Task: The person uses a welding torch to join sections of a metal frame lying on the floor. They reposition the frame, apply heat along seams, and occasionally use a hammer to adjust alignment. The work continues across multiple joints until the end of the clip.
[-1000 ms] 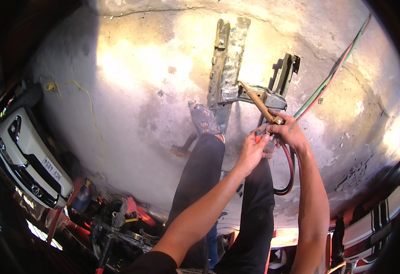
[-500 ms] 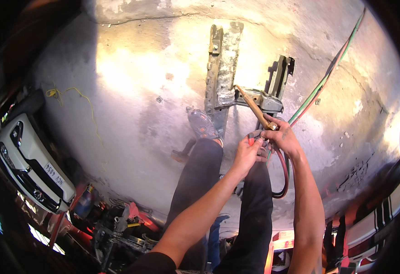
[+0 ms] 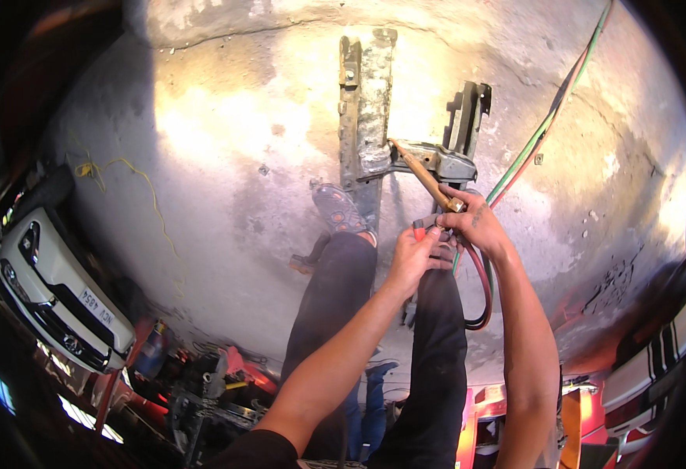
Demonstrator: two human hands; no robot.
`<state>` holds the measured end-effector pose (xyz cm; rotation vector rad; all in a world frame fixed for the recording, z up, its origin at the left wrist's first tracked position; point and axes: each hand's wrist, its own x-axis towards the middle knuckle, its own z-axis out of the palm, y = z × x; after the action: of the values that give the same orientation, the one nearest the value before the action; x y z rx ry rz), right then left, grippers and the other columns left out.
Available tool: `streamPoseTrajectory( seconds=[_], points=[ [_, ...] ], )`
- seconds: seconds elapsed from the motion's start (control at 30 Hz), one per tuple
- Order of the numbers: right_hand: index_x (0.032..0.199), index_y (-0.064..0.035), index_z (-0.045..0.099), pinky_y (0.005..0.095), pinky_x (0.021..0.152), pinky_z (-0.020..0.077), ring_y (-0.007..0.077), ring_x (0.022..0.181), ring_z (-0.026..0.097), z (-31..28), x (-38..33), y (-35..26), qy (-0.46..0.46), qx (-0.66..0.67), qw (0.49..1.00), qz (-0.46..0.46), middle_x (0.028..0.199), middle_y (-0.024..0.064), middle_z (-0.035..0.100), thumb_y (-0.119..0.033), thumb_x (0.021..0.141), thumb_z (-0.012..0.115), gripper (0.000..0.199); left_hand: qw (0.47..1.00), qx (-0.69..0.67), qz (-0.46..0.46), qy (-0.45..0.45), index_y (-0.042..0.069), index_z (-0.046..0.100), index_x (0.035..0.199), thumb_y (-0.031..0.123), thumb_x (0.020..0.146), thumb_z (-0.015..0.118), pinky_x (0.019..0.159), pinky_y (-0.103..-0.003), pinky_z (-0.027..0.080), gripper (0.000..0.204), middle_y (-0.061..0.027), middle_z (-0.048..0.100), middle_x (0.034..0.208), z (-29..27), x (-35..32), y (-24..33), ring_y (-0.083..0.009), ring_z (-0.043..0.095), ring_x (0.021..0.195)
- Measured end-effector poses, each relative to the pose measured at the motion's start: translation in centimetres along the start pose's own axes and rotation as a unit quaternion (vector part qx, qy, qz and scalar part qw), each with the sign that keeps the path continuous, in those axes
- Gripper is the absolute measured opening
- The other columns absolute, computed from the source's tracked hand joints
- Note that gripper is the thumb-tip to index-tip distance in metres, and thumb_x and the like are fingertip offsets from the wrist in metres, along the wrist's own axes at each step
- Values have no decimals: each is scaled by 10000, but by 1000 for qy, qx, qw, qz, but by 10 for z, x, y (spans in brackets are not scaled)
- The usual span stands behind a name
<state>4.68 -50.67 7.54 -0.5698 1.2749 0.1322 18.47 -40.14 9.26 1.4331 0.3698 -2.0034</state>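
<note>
Brass-coloured and slim, the torch (image 3: 425,178) is slanting down toward the long metal beam (image 3: 365,133) lying on the concrete floor (image 3: 202,156), its tip sitting close to where a grey bracket (image 3: 445,156) is meeting that beam, which looks like the spot being aimed at. The right hand (image 3: 476,227) is wrapping closed around the rear end of the torch, just below and right of the beam, so the tip is kept steady. The left hand (image 3: 413,254) is pinching closed on a small red knob at the torch's base, just under the right hand, seemingly placed there to reach the valve. Red and green hoses (image 3: 550,117) are trailing from the handle up and away to the right of the beam, with a red loop (image 3: 484,289) hanging slack below the hands so it stays clear of the tip. One shoe (image 3: 339,209) is resting just left of the beam's near end. Well to the left of the beam, a white car (image 3: 53,293) is standing, and tools (image 3: 202,383) are lying in a cluttered heap nearer the person.
</note>
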Motion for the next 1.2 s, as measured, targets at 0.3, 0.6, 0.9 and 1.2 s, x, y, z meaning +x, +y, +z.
streamPoseTrajectory(
  seconds=[0.3,0.6,0.9,1.2],
  points=[
    [1476,43,437,295,418,472,140,519,600,4,-5,5,13,-10,1000,-19,723,105,655,-5,816,658,698,1000,-16,-4,19,24,556,1229,173,1046,525,605,-325,608,237,-105,671,933,-1,5,-5,-200,713,767],
    [1472,71,425,288,434,466,130,516,587,8,-11,12,15,18,1000,-16,710,102,651,-14,818,651,696,1000,-7,-10,18,28,561,1201,182,1052,512,595,-321,607,220,-87,660,876,-3,4,-9,-211,715,741],
    [1440,58,481,286,446,472,127,520,594,11,0,12,23,-13,999,-23,727,98,660,-15,795,664,674,1000,-25,-4,10,17,588,1205,225,1055,502,667,-349,607,270,-118,678,928,-6,2,-5,-241,718,815],
    [1429,56,485,309,405,489,166,481,600,-40,34,-56,-59,-69,995,39,750,152,680,-36,751,703,718,999,-39,-20,5,38,501,1284,216,1061,505,650,-342,604,286,-124,679,998,-6,-1,4,-203,696,782]
  ],
)
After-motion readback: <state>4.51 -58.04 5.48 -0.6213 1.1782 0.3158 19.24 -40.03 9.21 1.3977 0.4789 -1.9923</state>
